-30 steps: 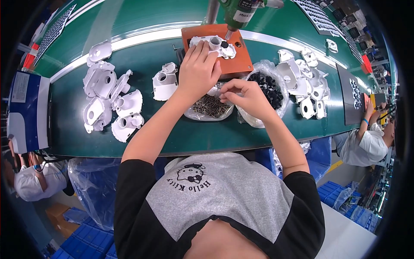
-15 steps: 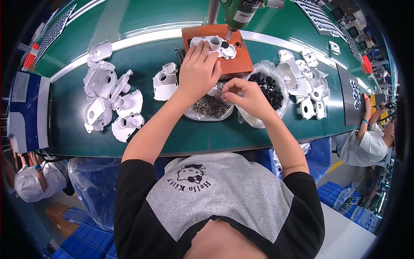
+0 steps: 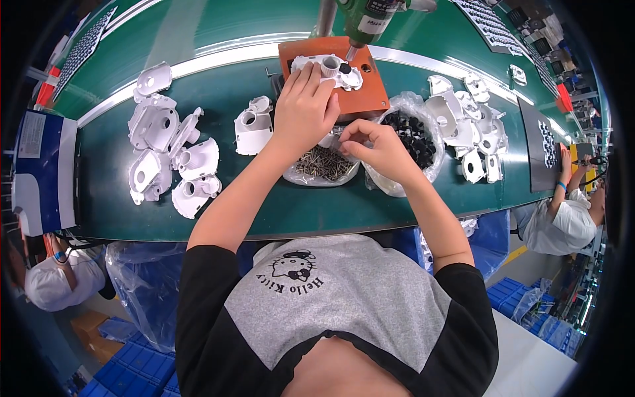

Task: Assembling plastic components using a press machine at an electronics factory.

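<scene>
Under the fingers of my left hand lies a white plastic housing with a round tube and a small black piece on it. The fingers are stretched out flat on its left part, hiding it. The housing rests on an orange fixture block. Above its right end hangs a green power screwdriver, its tip pointing down. My right hand hovers beside an open plastic bag of metal screws. Its thumb and forefinger are pinched together; whatever is between them is too small to make out.
A clear bag of black plastic parts stands to the right of the screws. White housings lie grouped at the left, and more white housings at the right. A blue and white box stands at the left end. Co-workers sit at both sides.
Both my hands stay in the same place with the same grip. The co-worker at the left has shifted slightly.
</scene>
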`<state>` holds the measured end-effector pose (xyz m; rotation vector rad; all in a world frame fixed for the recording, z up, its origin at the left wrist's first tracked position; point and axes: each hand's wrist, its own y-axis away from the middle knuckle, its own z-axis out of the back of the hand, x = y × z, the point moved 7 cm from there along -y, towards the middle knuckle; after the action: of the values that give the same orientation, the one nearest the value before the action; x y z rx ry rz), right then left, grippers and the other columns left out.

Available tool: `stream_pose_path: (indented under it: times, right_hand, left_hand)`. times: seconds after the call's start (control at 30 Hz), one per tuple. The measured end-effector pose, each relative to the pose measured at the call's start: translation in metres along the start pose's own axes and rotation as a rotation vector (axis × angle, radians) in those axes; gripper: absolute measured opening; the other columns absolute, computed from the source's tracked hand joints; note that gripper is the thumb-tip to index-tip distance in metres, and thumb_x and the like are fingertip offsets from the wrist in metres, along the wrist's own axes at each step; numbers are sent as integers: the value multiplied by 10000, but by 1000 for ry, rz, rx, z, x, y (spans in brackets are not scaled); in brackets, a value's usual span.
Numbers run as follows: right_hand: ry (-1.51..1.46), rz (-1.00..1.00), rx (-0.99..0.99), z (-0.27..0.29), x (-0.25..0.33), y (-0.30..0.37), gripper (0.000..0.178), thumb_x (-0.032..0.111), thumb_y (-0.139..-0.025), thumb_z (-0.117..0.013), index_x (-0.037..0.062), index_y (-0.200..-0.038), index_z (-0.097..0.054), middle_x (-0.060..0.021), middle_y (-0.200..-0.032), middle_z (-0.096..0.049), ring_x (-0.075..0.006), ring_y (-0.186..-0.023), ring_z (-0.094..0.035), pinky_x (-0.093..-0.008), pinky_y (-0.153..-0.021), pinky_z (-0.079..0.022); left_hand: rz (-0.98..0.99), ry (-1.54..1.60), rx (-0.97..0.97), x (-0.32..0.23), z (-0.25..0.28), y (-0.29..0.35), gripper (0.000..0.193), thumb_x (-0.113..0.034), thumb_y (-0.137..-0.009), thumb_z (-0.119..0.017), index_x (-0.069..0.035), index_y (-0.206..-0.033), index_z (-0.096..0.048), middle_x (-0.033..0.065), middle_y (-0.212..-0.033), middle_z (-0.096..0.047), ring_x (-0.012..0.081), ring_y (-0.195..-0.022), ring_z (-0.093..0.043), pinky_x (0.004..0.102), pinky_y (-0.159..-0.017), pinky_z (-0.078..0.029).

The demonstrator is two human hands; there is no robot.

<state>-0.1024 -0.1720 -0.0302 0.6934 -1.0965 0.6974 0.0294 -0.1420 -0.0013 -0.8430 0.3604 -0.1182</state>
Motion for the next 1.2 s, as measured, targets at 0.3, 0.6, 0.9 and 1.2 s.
stream_pose_path:
  times: [0.3, 0.6, 0.9, 1.2]
  right_hand:
    - [53, 0, -3, 0, 1, 0, 123, 41, -847, -629, -29, -948, -616, -37, -867, -651, -104, -796, -618, -249, -742, -495]
    - [-126, 35, -131, 31, 3, -7, 128, 17, -857, -633, -20, -978, -616, -42, -911, -650, -107, -820, -611, -239, -750, -488]
    - [-89, 193, -350, 90, 29, -20, 138, 50, -853, -633, -25, -968, -616, -73, -870, -674, -116, -772, -647, -227, -684, -498]
    - [334, 189, -414, 86, 27, -65, 173, 122, -810, -679, -21, -907, -665, -38, -847, -677, -81, -710, -574, -224, -664, -448]
  left_hand:
    - [7, 3, -7, 1, 0, 0, 228, -128, -804, -620, -16, -1003, -612, 227, -1159, -602, 387, -1123, -560, 488, -988, -413]
    - [-9, 2, -35, 1, 1, 1, 222, -139, -781, -618, -9, -960, -616, 246, -1123, -602, 396, -1091, -569, 485, -986, -417]
    - [-22, 2, -37, -1, 2, -1, 213, -142, -781, -620, -13, -950, -615, 239, -1119, -604, 394, -1088, -569, 482, -987, -417]
    - [-18, -14, -36, 0, 2, -1, 216, -147, -780, -620, -11, -948, -616, 239, -1107, -610, 389, -1087, -573, 481, -986, -418]
